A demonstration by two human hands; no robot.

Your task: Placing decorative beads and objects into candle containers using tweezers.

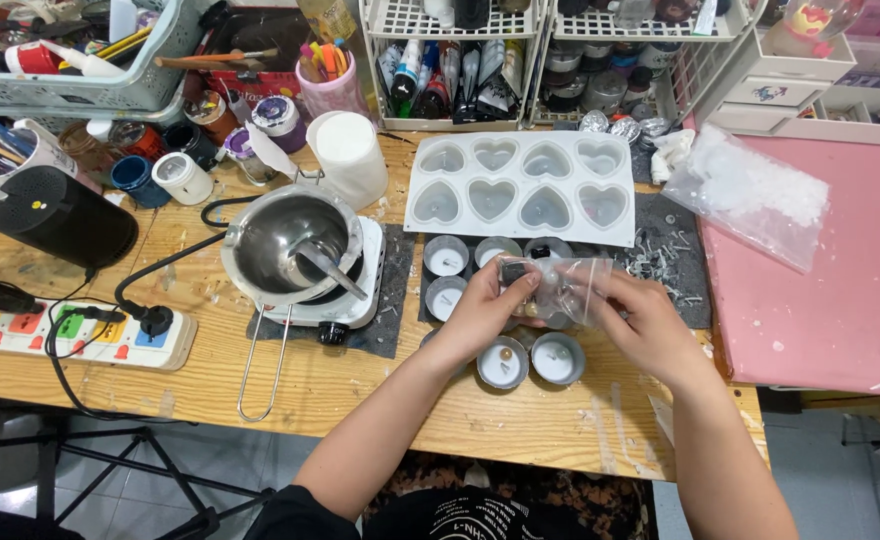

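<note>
Head view looks down on a scuffed wooden workbench point(360, 390), where the left hand point(480, 312) and right hand point(643, 325) both pinch a small clear zip bag point(560, 288) over foil tealight cups point(503, 361). At 12 o'clock lies a white heart-shaped silicone mould point(522, 186); at 9 o'clock, a steel melting pot point(285, 240); at 3 o'clock, a pink mat point(820, 280).

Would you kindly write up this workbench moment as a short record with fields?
left hand: grips the left edge of a small clear bag
right hand: grips the bag's right edge
below hands: round candle tins with white wax
behind: white heart mould
left: metal pot on a small hotplate
surface: wooden table
</note>
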